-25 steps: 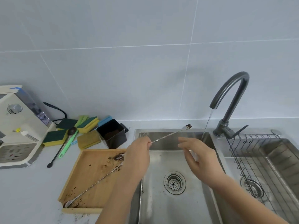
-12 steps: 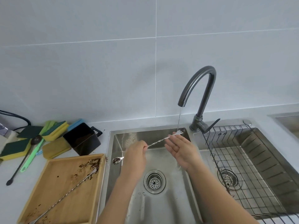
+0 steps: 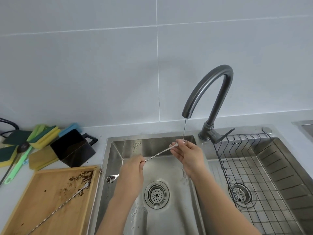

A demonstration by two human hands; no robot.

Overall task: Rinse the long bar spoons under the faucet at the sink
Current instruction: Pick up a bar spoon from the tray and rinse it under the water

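Lying across wooden tray at far left: second bar spoon, unrinsed, amid brown grounds; gripping twisted shaft of bar spoon: left hand, fingers curled round it, soiled bowl jutting over sink rim.

Pinching far tip under faucet stream: right hand; advising slow turning, then sliding shaft through the water toward the bowl; offering open room below: basin; crowding at right: wire rack, just beside.

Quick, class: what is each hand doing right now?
Left hand: grips the bar spoon mid-shaft.
Right hand: fingers pinch the spoon's far end under the faucet stream.
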